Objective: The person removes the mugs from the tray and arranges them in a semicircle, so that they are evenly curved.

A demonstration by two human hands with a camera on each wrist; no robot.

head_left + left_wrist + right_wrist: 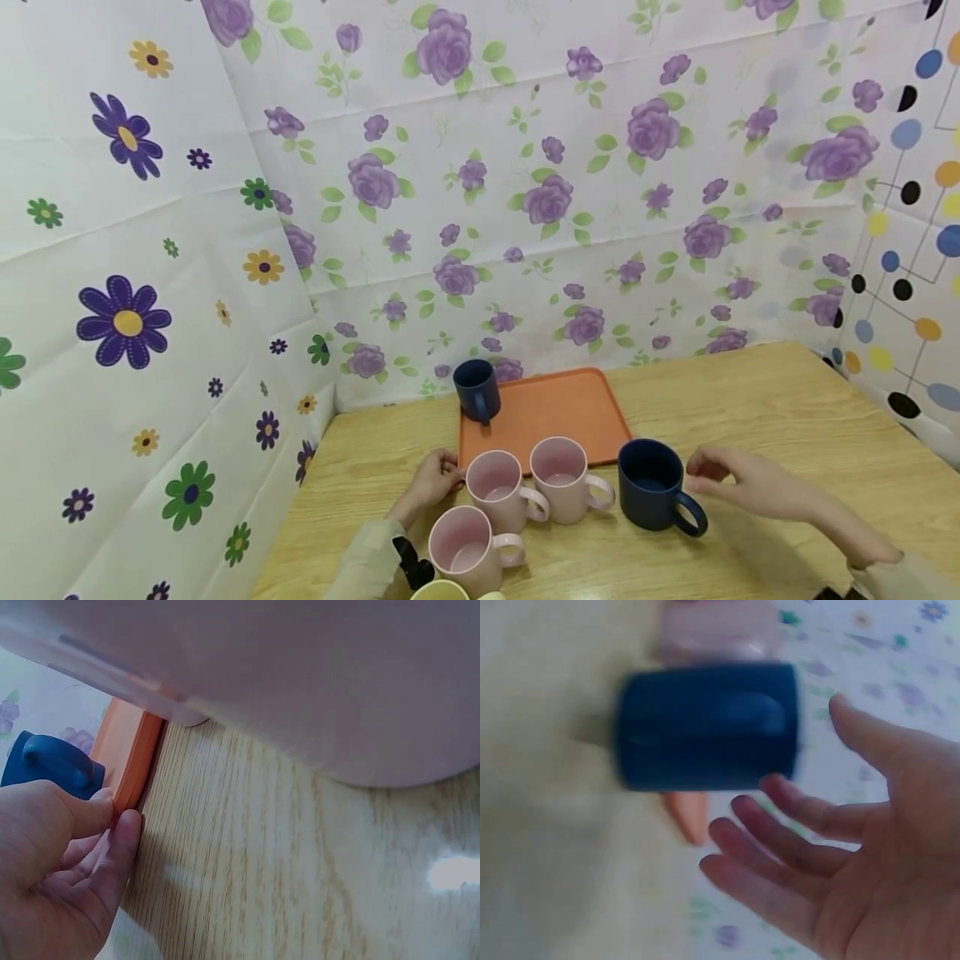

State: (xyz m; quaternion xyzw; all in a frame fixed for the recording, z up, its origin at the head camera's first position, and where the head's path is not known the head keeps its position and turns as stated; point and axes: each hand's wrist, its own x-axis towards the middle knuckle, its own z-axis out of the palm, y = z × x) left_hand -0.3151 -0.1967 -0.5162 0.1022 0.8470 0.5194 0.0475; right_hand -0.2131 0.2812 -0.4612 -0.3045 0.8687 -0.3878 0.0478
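At its near-left corner, the orange tray (555,412) is pinched between the thumb and fingers of my left hand (435,479). The left wrist view shows the thumb on top of the tray's rim (133,769) and a finger below it. A dark blue mug (477,390) stands on the tray's back-left part. Another dark blue mug (651,483) stands on the table at the tray's near-right corner, its handle toward me. Just right of this mug is my right hand (731,479), fingers spread and relaxed, holding nothing. In the right wrist view the fingertips (774,784) reach toward the mug.
Two pink mugs, one left (495,487) and one right (561,475), stand along the tray's near edge. Nearer me are a third pink mug (463,546) and a yellow mug (441,592), cut off by the frame. Patterned cloth walls (487,208) enclose the wooden table (750,400).
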